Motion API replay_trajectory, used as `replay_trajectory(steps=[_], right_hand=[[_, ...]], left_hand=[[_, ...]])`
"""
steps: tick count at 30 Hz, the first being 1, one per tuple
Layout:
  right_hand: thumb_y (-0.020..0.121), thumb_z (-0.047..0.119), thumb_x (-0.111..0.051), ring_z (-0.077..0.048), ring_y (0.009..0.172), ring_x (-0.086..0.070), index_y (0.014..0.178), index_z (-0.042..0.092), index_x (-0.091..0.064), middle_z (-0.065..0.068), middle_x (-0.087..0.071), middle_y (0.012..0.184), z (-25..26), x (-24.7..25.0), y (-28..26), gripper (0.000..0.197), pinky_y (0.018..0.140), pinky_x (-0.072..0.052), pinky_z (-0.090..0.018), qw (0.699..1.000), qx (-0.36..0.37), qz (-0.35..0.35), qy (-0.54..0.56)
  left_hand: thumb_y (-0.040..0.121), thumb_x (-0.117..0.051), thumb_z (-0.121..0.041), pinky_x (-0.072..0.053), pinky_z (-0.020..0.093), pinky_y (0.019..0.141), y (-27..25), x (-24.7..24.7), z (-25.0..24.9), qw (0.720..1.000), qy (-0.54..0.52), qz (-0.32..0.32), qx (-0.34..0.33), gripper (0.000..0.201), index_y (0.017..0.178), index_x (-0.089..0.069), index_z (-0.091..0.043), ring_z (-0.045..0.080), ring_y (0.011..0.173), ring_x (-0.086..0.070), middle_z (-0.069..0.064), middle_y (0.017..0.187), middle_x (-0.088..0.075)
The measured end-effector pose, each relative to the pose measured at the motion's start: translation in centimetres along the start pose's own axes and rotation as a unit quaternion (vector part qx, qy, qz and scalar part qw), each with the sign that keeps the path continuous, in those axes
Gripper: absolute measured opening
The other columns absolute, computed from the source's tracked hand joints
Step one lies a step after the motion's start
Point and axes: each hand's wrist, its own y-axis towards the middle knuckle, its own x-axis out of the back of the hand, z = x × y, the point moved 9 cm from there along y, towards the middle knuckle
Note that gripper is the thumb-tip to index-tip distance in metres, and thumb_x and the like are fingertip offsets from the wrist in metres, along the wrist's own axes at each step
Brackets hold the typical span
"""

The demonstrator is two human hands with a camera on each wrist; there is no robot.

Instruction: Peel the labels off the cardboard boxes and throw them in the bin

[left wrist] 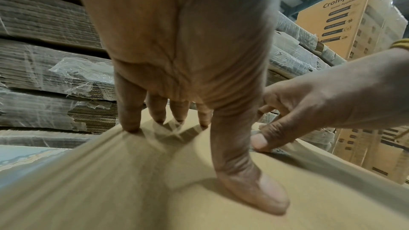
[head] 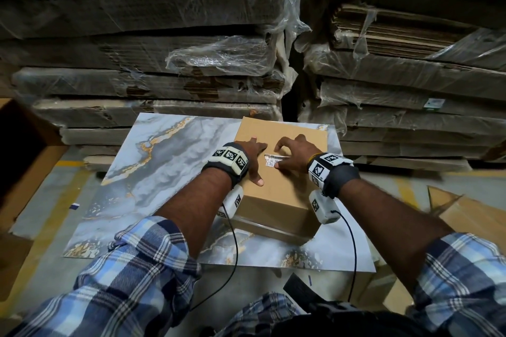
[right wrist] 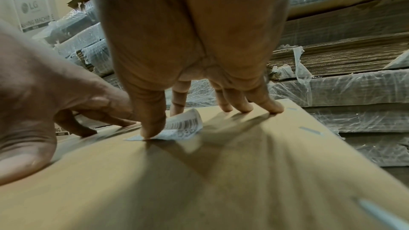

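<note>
A: Warehouse bg: shrink-wrapped stacks of flat cardboard (head: 153,82) behind, a marble-pattern board (head: 153,172) on the floor as the work surface. What's on it?

B: One closed cardboard box (head: 276,189), sitting twd the right side of the board. White barcode label (head: 273,161) is on the box's top face, approx mid-way btw the two hands.

A: Left hand?

B: Left hand (head: 250,157) lies flat on the lid, fingers straight & spread, tips pressing down, thumb out along the top. Holds nothing. My guess: it's there to pin the box so it won't slide or lift w/ the peel.

A: Right hand?

B: Right hand (head: 294,153) is over the label. In the right wrist view the thumb tip presses on the label's near edge; label's far end is curled up off the cardboard. The other fingers (right wrist: 272,106) rest w/ tips on the lid beyond it, slightly bent. Whether the index touches the lifted flap, can't tell; it's hidden behind the thumb. So pressing, not a clear pinch.

A: Progress?

B: Label partly lifted, not off yet. Prob. needs a proper pinch on the loose end next, pulled low & slow, since thin paper may tear. No bin in view.
</note>
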Motion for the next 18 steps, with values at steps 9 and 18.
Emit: replay_trajectory(steps=[9, 18], right_hand=[[0.093, 0.033, -0.064, -0.039, 0.102, -0.057, 0.090, 0.042, -0.055, -0.008, -0.042, 0.114, 0.41, 0.13, 0.34, 0.013, 0.096, -0.049, -0.054, 0.999, -0.033, -0.029, -0.007], [0.094, 0.031, -0.062, -0.039, 0.104, -0.058, 0.089, 0.041, -0.056, -0.010, -0.045, 0.119, 0.31, 0.32, 0.52, 0.013, 0.095, -0.049, -0.055, 0.999, -0.029, -0.039, 0.010]], left_hand=[[0.066, -0.090, -0.040, -0.034, 0.048, 0.115, 0.04, -0.01, 0.03, 1.000, -0.003, 0.000, 0.000, 0.123, 0.158, -0.011, -0.027, 0.034, 0.147, -0.027, 0.004, 0.167, -0.002], [0.066, -0.091, -0.038, -0.034, 0.048, 0.115, 0.08, 0.01, 0.04, 1.000, -0.011, -0.002, -0.001, 0.122, 0.159, -0.011, -0.028, 0.034, 0.147, -0.027, 0.004, 0.167, -0.002]])
